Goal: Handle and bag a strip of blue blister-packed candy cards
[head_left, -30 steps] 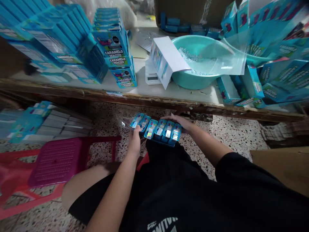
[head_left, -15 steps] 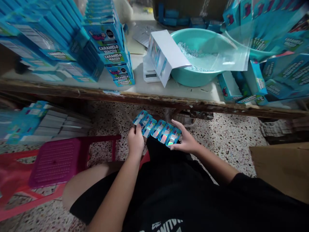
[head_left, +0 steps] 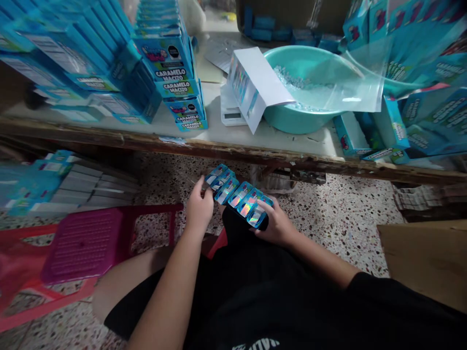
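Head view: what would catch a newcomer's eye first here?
The row of small blue packs held over the lap, the left hand at one end and the right hand at the other. Behind it, stacks of blue boxes fill the bench, beside a teal basin. A pink stool stands at left.

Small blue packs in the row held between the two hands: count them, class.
6, side by side in one row of packs over the lap, from the left hand to the right hand; more may be hidden.
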`<control>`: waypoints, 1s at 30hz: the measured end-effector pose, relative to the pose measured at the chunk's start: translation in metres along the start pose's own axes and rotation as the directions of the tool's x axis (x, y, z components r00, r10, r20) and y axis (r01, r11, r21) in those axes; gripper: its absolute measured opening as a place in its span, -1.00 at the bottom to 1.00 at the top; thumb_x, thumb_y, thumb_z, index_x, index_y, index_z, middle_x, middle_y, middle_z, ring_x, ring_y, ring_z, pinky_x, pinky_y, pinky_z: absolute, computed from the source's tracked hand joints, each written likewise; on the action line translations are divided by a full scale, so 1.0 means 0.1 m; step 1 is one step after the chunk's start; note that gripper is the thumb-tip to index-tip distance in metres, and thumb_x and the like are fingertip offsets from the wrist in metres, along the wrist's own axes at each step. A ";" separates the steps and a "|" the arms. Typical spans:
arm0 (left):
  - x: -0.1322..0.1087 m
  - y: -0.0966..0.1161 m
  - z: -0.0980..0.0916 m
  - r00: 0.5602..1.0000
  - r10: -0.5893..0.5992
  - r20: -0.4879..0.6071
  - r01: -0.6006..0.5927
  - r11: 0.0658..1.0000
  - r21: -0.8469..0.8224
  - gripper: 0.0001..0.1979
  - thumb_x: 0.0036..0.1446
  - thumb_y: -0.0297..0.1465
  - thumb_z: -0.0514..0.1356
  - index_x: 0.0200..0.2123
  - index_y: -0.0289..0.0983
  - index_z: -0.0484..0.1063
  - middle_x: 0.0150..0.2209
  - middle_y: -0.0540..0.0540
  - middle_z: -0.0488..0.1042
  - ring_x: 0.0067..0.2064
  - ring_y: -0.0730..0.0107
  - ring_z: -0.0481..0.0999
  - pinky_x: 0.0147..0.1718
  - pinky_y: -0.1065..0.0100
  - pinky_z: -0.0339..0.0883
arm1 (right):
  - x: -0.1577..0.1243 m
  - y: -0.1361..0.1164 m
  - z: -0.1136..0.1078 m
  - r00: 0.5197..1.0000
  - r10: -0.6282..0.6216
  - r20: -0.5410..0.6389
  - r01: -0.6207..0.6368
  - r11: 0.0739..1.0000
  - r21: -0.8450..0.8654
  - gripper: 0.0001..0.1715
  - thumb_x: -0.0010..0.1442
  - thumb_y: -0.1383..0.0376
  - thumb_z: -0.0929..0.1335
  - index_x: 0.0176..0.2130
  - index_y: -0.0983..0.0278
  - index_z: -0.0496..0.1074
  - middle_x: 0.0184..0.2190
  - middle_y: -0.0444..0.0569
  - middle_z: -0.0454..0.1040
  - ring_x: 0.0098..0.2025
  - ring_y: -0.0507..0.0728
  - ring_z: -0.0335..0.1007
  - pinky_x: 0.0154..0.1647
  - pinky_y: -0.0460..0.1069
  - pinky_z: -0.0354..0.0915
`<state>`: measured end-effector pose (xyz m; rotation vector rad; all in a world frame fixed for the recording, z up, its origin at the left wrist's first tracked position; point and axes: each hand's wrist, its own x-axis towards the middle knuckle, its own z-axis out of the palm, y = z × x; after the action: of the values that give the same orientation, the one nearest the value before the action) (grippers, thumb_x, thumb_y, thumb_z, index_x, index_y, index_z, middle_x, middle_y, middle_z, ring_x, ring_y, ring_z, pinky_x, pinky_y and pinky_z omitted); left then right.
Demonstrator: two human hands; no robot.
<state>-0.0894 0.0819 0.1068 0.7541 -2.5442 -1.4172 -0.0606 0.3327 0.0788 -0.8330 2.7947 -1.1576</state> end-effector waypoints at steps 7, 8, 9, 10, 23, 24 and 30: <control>0.14 -0.10 -0.03 0.985 -0.148 0.085 0.170 0.891 -0.422 -0.60 0.00 -0.13 0.27 -0.21 -0.31 0.59 -0.21 -0.20 0.62 -0.03 0.05 0.56 0.04 0.09 0.39 | 0.02 0.01 -0.05 1.000 -0.010 0.025 0.011 0.999 -0.046 0.05 -0.08 0.24 0.54 0.30 0.13 0.11 0.27 0.20 0.08 0.21 0.38 0.28 0.07 0.23 0.43; 0.15 -0.12 -0.02 0.980 -0.169 0.101 0.197 0.874 -0.444 -0.61 -0.01 -0.12 0.27 -0.27 -0.32 0.59 -0.25 -0.20 0.62 -0.09 0.06 0.58 -0.02 0.10 0.43 | 0.02 0.01 -0.05 0.999 -0.023 0.027 0.024 0.998 -0.052 0.03 -0.07 0.23 0.53 0.30 0.13 0.11 0.28 0.20 0.07 0.21 0.39 0.28 0.08 0.24 0.42; 0.15 -0.13 -0.01 0.976 -0.187 0.108 0.216 0.864 -0.454 -0.62 -0.03 -0.12 0.26 -0.31 -0.33 0.58 -0.29 -0.19 0.62 -0.14 0.07 0.59 -0.07 0.10 0.46 | 0.03 0.01 -0.05 0.999 -0.035 0.025 0.036 0.998 -0.056 0.01 -0.06 0.23 0.53 0.29 0.12 0.12 0.28 0.20 0.06 0.22 0.39 0.27 0.09 0.24 0.42; 0.15 -0.15 0.00 0.972 -0.209 0.110 0.236 0.850 -0.471 -0.64 -0.05 -0.14 0.26 -0.33 -0.33 0.57 -0.32 -0.18 0.62 -0.19 0.10 0.60 -0.12 0.12 0.47 | 0.03 0.01 -0.05 0.999 -0.043 0.023 0.044 0.997 -0.059 0.00 -0.05 0.23 0.52 0.29 0.12 0.13 0.29 0.20 0.06 0.23 0.39 0.26 0.09 0.24 0.41; 0.24 -0.23 -0.04 0.951 -0.221 0.218 0.298 0.847 -0.440 -0.59 -0.25 -0.29 0.29 -0.26 -0.34 0.59 -0.36 -0.10 0.62 -0.29 0.24 0.60 -0.16 0.23 0.46 | 0.04 0.03 -0.06 0.998 0.029 0.062 -0.026 0.998 -0.055 -0.02 -0.10 0.22 0.54 0.26 0.12 0.21 0.21 0.20 0.17 0.08 0.39 0.40 -0.04 0.25 0.47; 0.24 -0.23 -0.05 0.949 -0.206 0.240 0.292 0.860 -0.418 -0.57 -0.25 -0.27 0.30 -0.24 -0.35 0.59 -0.35 -0.11 0.62 -0.28 0.23 0.60 -0.15 0.22 0.46 | 0.04 0.04 -0.06 0.998 0.028 0.063 -0.025 0.998 -0.053 -0.02 -0.10 0.22 0.54 0.26 0.11 0.21 0.22 0.20 0.16 0.09 0.39 0.40 -0.02 0.25 0.46; 0.21 -0.19 -0.12 0.979 -0.116 0.165 0.147 0.971 -0.189 -0.60 -0.21 -0.24 0.29 -0.27 -0.34 0.61 -0.31 -0.11 0.63 -0.21 0.15 0.57 -0.17 0.25 0.40 | 0.04 0.05 -0.06 0.995 0.068 0.078 -0.065 0.997 -0.040 -0.01 -0.12 0.20 0.55 0.25 0.12 0.25 0.22 0.19 0.17 0.06 0.38 0.42 -0.01 0.23 0.46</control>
<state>-0.0970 0.0544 0.0948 0.8224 -2.4467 -1.8074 -0.0678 0.3373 0.0810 -0.7644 2.7652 -1.0428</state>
